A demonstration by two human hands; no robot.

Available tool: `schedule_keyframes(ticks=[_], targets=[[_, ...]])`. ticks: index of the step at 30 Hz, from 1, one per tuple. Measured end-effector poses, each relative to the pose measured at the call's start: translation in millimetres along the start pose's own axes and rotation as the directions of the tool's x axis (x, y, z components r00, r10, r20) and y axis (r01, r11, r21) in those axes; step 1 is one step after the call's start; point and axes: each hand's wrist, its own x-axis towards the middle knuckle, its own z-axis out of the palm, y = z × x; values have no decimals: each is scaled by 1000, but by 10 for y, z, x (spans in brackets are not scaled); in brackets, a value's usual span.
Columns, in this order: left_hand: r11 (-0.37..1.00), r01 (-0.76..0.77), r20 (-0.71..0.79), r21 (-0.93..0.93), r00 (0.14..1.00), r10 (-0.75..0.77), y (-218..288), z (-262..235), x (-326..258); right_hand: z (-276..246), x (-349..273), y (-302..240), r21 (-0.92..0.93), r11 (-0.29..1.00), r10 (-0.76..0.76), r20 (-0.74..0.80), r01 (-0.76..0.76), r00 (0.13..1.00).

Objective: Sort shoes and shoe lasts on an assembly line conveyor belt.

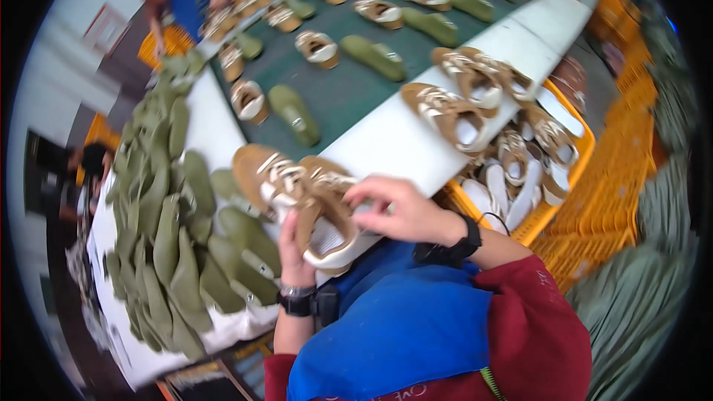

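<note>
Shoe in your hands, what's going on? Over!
Both hands on tan shoe: left hand under it, right hand on top. Second tan shoe touching. Green soles piled left.

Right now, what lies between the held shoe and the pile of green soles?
In the head view, a second tan shoe lies between the held shoe and the pile of green soles. It touches the held shoe and its far side rests against the soles.

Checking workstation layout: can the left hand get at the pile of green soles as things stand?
Probably yes: the left hand holds a tan shoe, but the green soles lie right beside it, nothing between.
</note>
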Motion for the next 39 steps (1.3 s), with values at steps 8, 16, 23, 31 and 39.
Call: schedule_keyframes(ticks=[8, 16, 23, 31, 39], targets=[[992, 64, 2, -104, 998, -64, -89, -56, -93, 322, 436, 104, -257, 956, -119, 107, 143, 987], [999, 49, -47, 7, 998, -48, -28, -77, -125, 493, 451, 150, -216, 950, -226, 13, 224, 974], [453, -432, 9, 780, 732, 681, 231, 194, -157, 421, 497, 208, -476, 856, -206, 41, 200, 978], [-156, -365, 373, 918, 656, 657, 333, 313, -166, 470, 456, 237, -467, 849, -272, 11, 246, 962], [-367, -330, 493, 870, 618, 612, 372, 411, -207, 517, 414, 243, -440, 868, -243, 24, 228, 970]])
